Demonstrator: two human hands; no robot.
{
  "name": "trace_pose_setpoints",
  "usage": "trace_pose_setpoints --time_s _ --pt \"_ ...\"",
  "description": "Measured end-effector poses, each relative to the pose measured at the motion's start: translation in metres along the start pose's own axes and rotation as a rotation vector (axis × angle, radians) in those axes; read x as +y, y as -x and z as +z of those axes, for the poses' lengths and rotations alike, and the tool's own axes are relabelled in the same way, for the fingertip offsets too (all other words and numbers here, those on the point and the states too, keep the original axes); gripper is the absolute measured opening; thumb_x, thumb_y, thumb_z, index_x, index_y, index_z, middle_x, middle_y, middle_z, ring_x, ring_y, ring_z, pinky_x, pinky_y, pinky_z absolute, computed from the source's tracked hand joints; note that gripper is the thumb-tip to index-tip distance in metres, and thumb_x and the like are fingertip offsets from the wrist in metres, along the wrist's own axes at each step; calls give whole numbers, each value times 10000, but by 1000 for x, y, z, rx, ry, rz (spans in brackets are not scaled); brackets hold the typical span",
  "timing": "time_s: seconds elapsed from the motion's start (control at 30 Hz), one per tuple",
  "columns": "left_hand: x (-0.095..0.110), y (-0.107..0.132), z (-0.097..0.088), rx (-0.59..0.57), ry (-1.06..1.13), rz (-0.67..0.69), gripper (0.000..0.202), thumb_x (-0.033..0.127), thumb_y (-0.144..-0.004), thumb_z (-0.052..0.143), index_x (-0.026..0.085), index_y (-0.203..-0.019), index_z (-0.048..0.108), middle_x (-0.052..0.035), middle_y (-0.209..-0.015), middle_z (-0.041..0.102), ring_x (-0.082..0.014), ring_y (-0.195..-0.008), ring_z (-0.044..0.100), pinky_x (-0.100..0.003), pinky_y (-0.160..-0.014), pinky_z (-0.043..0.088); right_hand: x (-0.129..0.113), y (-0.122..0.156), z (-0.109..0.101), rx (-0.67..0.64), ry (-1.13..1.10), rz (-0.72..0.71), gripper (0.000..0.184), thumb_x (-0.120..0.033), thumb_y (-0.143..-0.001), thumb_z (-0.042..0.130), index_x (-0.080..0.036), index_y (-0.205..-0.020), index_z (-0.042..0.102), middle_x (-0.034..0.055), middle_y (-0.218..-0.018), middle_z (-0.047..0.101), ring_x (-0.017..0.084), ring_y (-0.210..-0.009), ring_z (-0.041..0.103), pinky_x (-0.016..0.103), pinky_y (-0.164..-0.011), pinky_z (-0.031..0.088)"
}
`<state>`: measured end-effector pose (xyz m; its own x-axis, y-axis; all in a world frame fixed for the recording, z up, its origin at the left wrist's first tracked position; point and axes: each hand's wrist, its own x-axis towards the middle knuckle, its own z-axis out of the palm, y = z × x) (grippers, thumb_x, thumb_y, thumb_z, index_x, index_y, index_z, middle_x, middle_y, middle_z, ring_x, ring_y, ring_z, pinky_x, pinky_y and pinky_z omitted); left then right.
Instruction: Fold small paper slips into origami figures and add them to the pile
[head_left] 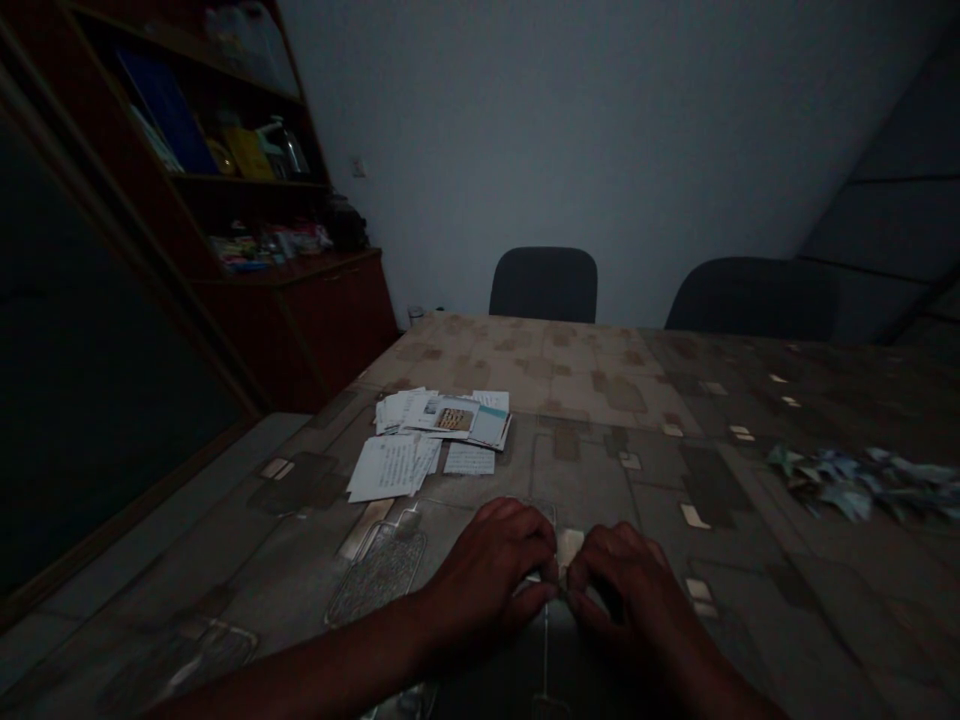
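A small piece of pale paper point(561, 572) sits in the grip, apparently pinched between the fingertips of the left hand point(487, 575) and the right hand point(619, 585), which meet closely over it just above the bench point(660, 470). It looks light, soft and easily creased, best held by its edges with the fingertips, though the fingers hide most of it, so its true shape and any folds cannot be made out. Ahead and left of the grip lies a loose spread of papers and cards point(442, 430); well to the right, a heap of folded blue-green paper pieces point(855, 485). Dim light blurs the printing on them.
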<state>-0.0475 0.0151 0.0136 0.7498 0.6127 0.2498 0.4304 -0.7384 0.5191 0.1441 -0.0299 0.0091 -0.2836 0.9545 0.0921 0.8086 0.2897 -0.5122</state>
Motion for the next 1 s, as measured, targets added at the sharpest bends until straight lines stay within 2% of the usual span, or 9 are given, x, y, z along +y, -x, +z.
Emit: trace_pose_setpoints --time_s 0.27,0.5,0.7,0.87,1.0 --pt "2 -2 -3 -6 14 -9 116 185 -769 735 197 -849 652 -7 -985 628 -208 -952 540 -364 -866 381 2 1 1 7 -12 -18 142 -70 -746 601 -208 -714 612 20 -778 626 231 -803 543 358 -733 358" --pt "-2 -2 -4 -20 19 27 92 223 -799 726 205 -857 656 -16 -999 628 -210 -957 542 -372 -872 381 3 1 3 14 -16 -25 122 -91 -785 594 -204 -741 602 29 -800 625 238 -819 542 371 -741 351" --pt "-5 -2 -1 -19 24 9 112 192 -776 743 199 -842 653 -10 -989 628 -210 -962 541 -357 -866 377 7 1 5 29 -31 -55 137 -82 -785 595 -212 -743 596 20 -787 618 232 -798 538 364 -726 351" --pt "-3 -2 1 -1 32 5 139 194 -747 765 195 -829 653 -6 -979 622 -205 -944 543 -354 -862 368 2 1 2 30 -28 -26 152 -65 -763 617 -203 -707 587 21 -765 618 232 -793 540 370 -730 355" --pt "0 -2 1 5 10 -13 86 194 -787 721 184 -819 642 -13 -968 625 -206 -943 536 -348 -866 370 -3 1 1 28 -11 -14 142 -79 -788 605 -199 -714 581 25 -780 614 231 -806 537 375 -741 358"
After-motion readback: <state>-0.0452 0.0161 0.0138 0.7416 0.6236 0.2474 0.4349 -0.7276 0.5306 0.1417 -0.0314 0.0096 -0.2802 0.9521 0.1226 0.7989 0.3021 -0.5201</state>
